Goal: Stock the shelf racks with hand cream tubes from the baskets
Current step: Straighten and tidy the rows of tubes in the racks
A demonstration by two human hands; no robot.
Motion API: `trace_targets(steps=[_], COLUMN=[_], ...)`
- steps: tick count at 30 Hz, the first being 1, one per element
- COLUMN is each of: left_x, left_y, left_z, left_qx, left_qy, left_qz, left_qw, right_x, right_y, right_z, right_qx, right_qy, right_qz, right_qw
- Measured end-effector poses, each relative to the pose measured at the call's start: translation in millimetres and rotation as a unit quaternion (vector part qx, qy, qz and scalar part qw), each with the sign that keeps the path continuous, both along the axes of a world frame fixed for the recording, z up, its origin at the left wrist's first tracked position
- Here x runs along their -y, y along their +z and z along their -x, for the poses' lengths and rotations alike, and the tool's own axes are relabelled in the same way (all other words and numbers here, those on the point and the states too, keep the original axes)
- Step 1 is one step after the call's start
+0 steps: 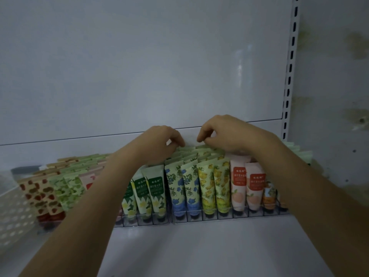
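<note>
A clear rack (201,217) on the white shelf holds rows of upright hand cream tubes: strawberry-print ones (43,196) at the left, then green, white-flower, blue-flower (182,188), yellow (214,186) and peach (246,188) rows. Both my arms reach over the rows to the back. My left hand (159,142) has its fingers curled down onto the crimped tops of the rearmost blue-row tubes. My right hand (223,134) pinches with thumb and forefinger at the top of a tube at the back of the yellow row. The pinched tubes are mostly hidden behind the rows.
A white perforated basket (12,206) stands at the left edge of the shelf, beside the strawberry tubes. The shelf's white back panel (139,66) rises just behind the rack. A slotted upright (289,76) runs up the right side. Bare shelf (199,246) lies in front of the rack.
</note>
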State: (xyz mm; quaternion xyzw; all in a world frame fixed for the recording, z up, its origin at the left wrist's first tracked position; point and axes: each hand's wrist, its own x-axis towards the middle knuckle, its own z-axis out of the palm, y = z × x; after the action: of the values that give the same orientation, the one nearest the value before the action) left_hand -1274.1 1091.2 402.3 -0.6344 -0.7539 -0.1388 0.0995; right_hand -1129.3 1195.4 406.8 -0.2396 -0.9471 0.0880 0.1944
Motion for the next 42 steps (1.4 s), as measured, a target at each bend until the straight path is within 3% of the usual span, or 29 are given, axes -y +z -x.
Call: trace_targets(steps=[5, 24, 30, 35, 42], left_x=[-1.3, -4.3, -2.2, -4.4, -6.7], left_y=[-0.9, -2.0, -1.4, -3.5, -7.0], left_z=[-10.3, -9.7, -11.1, -17.6, -20.0], left_qx=[0.006, 0.001, 0.002, 0.005, -0.014], left_qy=[-0.054, -0.035, -0.042, -0.084, -0.062], left_qz=[0.023, 0.033, 0.037, 0.032, 0.047], left_qw=[0.998, 0.999, 0.998, 0.996, 0.997], right_x=[-1.5, -3.8, -9.6, -11.9, -10.2], right_y=[-6.4, -11.6, 0.9, 6.9, 0.3], right_z=[6.4, 7.9, -2.8, -11.0, -5.8], right_qx=[0.019, 0.04, -0.004, 0.039, 0.055], right_qy=[-0.009, 0.025, 0.019, 0.021, 0.009], right_qz=[0.025, 0.03, 0.03, 0.06, 0.052], right_qw=[0.999, 0.998, 0.999, 0.997, 0.997])
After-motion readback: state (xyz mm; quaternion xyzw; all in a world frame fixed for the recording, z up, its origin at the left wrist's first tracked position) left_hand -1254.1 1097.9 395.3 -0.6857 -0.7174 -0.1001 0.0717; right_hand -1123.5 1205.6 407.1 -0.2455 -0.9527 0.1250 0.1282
